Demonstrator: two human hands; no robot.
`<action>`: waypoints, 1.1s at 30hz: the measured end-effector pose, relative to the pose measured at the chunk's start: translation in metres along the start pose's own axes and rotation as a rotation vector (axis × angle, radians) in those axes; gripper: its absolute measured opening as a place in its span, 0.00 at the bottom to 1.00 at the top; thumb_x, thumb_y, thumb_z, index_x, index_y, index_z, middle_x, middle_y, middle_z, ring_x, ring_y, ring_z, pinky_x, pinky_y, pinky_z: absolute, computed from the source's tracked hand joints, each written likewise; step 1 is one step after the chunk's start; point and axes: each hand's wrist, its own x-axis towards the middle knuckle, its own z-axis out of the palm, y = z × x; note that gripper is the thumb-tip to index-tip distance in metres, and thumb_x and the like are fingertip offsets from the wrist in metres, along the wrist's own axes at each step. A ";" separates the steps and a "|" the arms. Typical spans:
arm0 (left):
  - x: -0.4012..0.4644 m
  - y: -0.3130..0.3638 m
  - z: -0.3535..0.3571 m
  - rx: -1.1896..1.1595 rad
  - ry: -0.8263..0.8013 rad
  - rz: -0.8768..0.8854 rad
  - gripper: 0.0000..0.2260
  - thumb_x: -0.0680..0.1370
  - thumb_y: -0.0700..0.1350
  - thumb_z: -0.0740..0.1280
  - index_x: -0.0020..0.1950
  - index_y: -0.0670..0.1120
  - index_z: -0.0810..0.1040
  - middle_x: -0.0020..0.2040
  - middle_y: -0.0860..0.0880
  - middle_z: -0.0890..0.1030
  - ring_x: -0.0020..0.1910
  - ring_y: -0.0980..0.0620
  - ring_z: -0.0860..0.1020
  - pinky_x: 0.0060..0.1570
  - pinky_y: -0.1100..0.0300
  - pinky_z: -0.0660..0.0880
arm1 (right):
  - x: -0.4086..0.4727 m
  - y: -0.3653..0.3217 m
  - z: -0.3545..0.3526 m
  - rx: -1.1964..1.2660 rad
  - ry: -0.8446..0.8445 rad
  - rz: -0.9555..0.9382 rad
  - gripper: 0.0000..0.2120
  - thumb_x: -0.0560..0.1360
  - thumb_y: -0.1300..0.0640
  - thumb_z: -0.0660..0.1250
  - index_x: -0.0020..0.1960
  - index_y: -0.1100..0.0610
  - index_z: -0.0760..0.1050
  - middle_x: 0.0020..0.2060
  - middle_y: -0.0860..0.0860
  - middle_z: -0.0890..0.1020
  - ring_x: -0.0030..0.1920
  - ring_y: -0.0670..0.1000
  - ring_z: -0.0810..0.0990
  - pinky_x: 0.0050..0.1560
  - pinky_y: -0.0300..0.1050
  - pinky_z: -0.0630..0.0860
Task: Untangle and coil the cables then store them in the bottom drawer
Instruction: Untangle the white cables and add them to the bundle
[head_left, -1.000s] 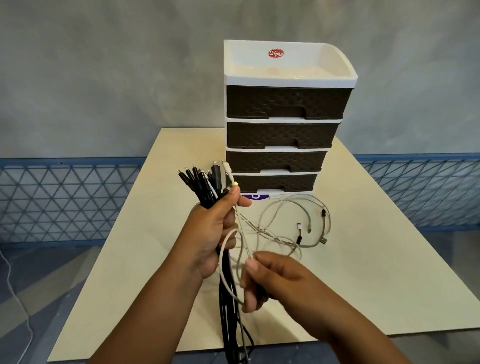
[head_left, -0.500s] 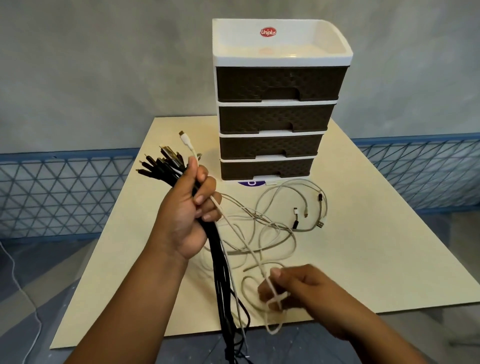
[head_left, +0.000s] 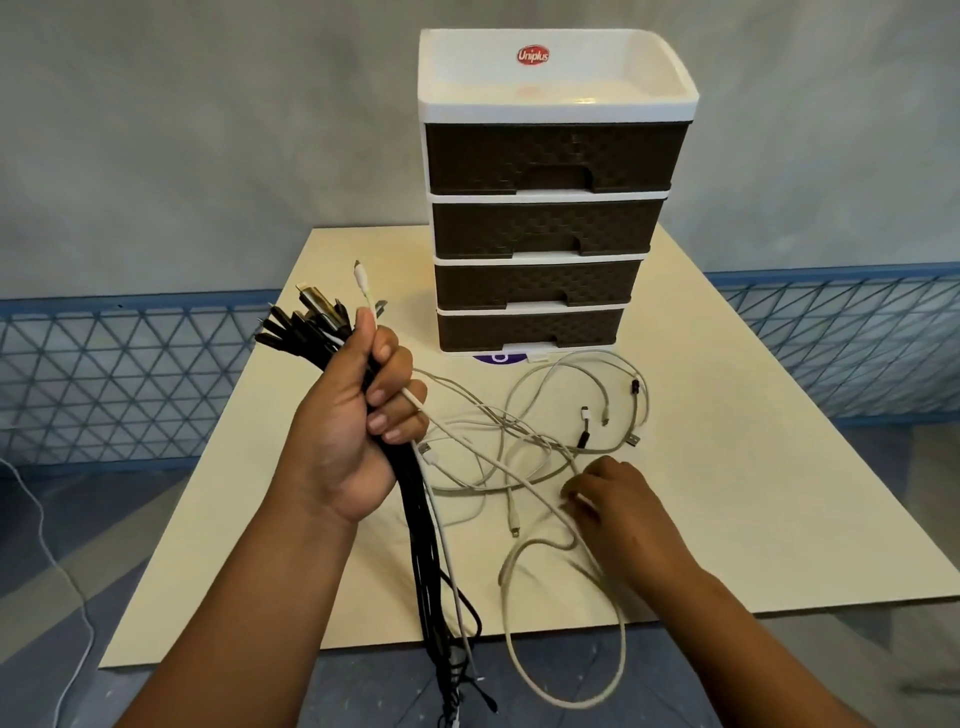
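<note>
A grey wall and a blue lattice railing stand behind a cream tabletop (head_left: 753, 467). At its far middle stands a drawer unit (head_left: 550, 208): four dark woven-look drawers, all pushed in so their contents are hidden, under a white top tray (head_left: 556, 78) with a red Uniplus sticker and nothing else visible inside. The bottom drawer (head_left: 530, 328) is closed. In front of the unit a tangle of white cables (head_left: 524, 441) lies on the tabletop, one loop hanging over the near edge. Left of the unit and nearer, the left hand (head_left: 353, 415) is curled tight around a bundle of black cables (head_left: 421, 545) and one white cable; plugs fan out above the fist, the rest dangles below the tabletop edge. The right hand (head_left: 618, 499) rests on the tangle, fingers bent toward a strand; blur hides whether it pinches.
</note>
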 end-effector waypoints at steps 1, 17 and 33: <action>-0.002 0.000 0.001 -0.003 0.003 0.004 0.17 0.81 0.56 0.56 0.36 0.49 0.68 0.25 0.53 0.61 0.19 0.60 0.57 0.20 0.69 0.56 | 0.000 0.000 -0.002 0.016 0.011 -0.013 0.07 0.77 0.55 0.68 0.54 0.52 0.82 0.46 0.49 0.78 0.48 0.53 0.76 0.47 0.44 0.74; -0.044 -0.013 0.042 0.096 0.093 0.082 0.16 0.81 0.55 0.57 0.37 0.49 0.72 0.25 0.54 0.59 0.20 0.60 0.55 0.19 0.68 0.54 | -0.037 -0.035 -0.147 0.979 0.430 0.006 0.06 0.82 0.58 0.58 0.52 0.56 0.74 0.30 0.51 0.73 0.28 0.48 0.70 0.30 0.40 0.70; -0.112 -0.032 0.101 0.261 0.017 0.164 0.15 0.82 0.52 0.59 0.38 0.49 0.75 0.25 0.55 0.59 0.21 0.60 0.55 0.20 0.67 0.54 | -0.128 0.006 -0.092 0.022 -0.548 0.015 0.09 0.80 0.50 0.63 0.57 0.50 0.79 0.51 0.45 0.80 0.51 0.46 0.78 0.53 0.42 0.76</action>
